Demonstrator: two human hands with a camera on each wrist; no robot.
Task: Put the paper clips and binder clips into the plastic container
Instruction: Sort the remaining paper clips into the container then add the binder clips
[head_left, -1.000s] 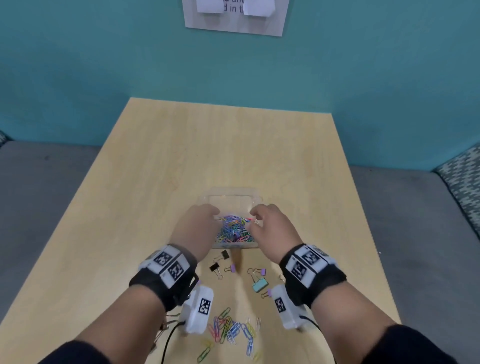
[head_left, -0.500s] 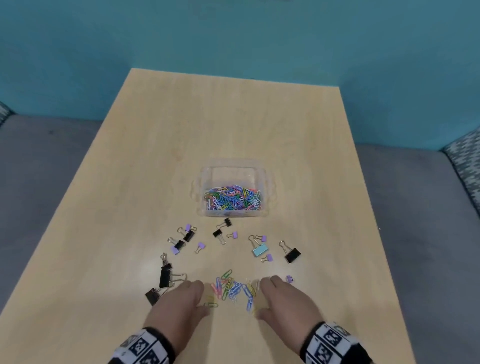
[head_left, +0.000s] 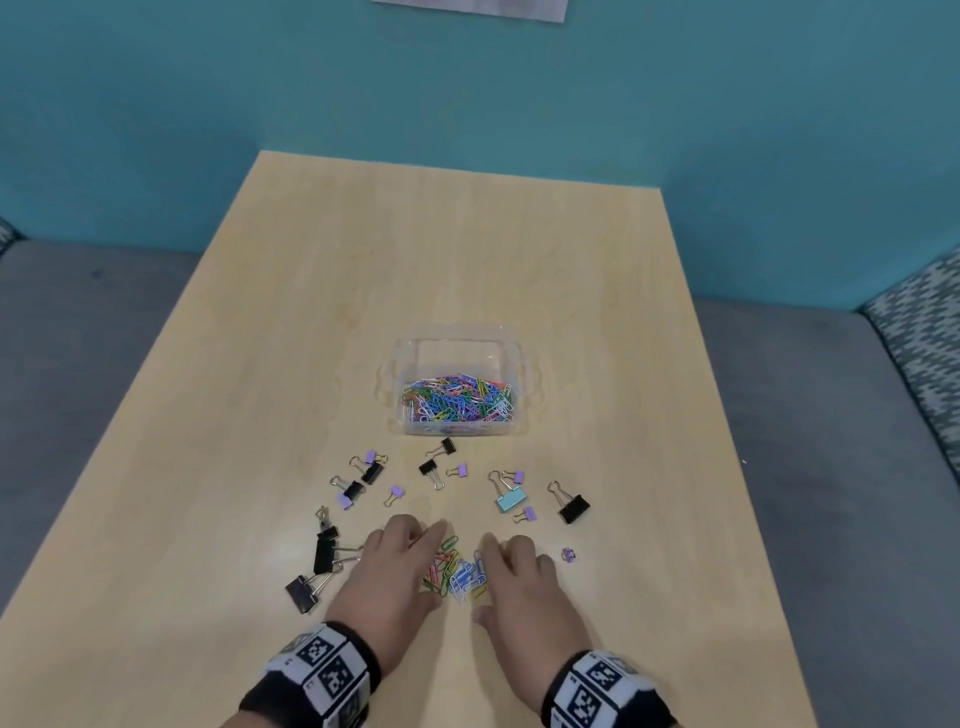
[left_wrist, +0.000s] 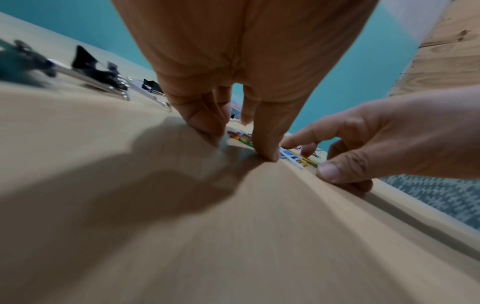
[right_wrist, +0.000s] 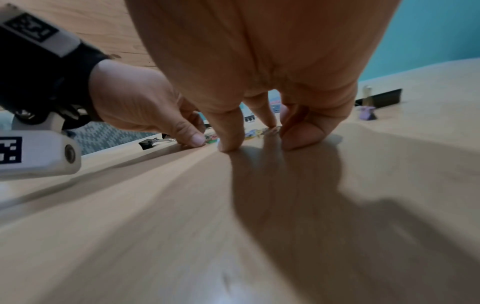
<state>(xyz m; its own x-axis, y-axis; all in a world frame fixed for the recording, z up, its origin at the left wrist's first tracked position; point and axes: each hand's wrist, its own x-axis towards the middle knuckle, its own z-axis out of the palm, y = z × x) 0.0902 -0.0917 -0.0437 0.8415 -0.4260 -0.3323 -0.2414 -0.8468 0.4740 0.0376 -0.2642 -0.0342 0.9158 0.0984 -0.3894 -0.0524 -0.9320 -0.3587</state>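
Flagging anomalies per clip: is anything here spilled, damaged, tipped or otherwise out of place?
Nothing stands out. The clear plastic container sits upright, with coloured paper clips inside. Black, purple and light blue binder clips lie scattered on the light wooden table, and both hands flank a small pile of loose paper clips, as the task implies.

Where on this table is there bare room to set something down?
The far half of the table, between the plastic container and the teal wall, is bare, as are the strips left and right of the container. It is crowded in front of the container: binder clips lie scattered, and both hands flank the loose paper clips.
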